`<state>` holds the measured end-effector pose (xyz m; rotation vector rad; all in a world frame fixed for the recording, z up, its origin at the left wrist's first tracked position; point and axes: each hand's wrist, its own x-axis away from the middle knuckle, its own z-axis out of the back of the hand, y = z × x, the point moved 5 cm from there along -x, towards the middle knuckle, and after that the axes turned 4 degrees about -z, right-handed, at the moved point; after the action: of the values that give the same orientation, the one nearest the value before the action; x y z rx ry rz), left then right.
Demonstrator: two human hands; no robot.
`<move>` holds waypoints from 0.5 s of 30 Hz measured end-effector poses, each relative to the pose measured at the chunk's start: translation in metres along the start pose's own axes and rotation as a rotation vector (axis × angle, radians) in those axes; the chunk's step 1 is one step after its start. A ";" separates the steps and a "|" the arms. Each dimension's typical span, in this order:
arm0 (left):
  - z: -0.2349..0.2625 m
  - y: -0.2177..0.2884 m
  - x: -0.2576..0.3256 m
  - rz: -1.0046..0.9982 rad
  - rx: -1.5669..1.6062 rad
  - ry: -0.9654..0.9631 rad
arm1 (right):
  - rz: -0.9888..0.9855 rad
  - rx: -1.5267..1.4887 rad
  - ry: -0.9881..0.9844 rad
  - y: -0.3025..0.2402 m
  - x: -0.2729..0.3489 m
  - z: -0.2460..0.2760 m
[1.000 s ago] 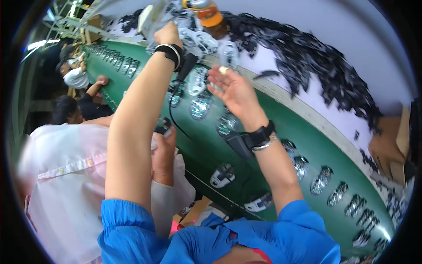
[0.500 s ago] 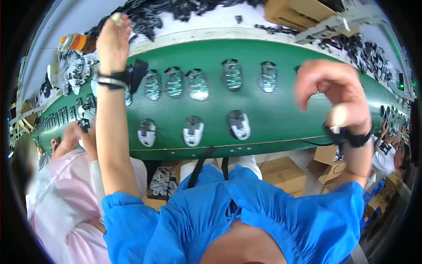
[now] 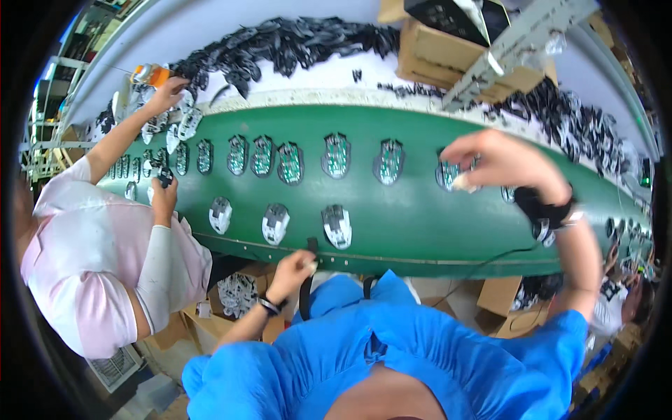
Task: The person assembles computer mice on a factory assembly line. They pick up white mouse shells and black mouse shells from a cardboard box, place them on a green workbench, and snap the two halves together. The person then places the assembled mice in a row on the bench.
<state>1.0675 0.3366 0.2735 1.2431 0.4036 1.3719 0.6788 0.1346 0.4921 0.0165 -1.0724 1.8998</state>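
Over the green conveyor belt (image 3: 266,196), my right hand (image 3: 498,162) reaches in from the right. Its fingers and thumb stand apart across an open computer-mouse base (image 3: 449,175) with a green circuit board; contact is unclear. My left hand (image 3: 290,271) is closed at the belt's near edge, by my lap, beside a small black piece (image 3: 312,245); what its fingers hold is hidden. Pale fingertip covers show on both hands. Several more mouse bases (image 3: 336,155) lie in a far row. Nearer me is a row of white-and-grey mouse parts (image 3: 337,227).
A co-worker in pink (image 3: 105,266) at my left reaches across the belt. Black plastic parts (image 3: 280,45) are heaped on the far ledge, beside a cardboard box (image 3: 427,56) and metal post (image 3: 518,52). A thin cable (image 3: 483,262) crosses the near edge; cartons (image 3: 500,301) stand below.
My left hand has drawn back from the far side to the near edge. My right hand has shifted left over a mouse base. The view has shifted, showing more of the co-worker.
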 end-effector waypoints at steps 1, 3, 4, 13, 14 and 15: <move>0.009 -0.018 0.012 0.107 -0.215 0.057 | 0.040 0.126 -0.070 0.012 -0.021 -0.016; 0.020 -0.115 0.067 0.118 -0.462 0.213 | 0.185 0.086 -0.064 0.022 -0.079 -0.036; 0.024 -0.123 0.091 0.462 -0.561 -0.072 | 0.220 0.076 -0.065 0.014 -0.115 -0.043; 0.102 0.042 -0.104 0.055 0.115 0.392 | -0.008 0.204 0.726 0.071 -0.422 0.032; 0.109 0.060 -0.135 0.001 0.140 0.403 | 0.045 0.217 0.801 0.071 -0.441 0.045; 0.115 0.076 -0.164 -0.069 0.127 0.428 | 0.065 0.224 0.870 0.078 -0.461 0.058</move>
<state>1.0840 0.1263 0.3097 1.0196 0.8338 1.5711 0.8647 -0.2464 0.2856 -0.6618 -0.2701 1.7807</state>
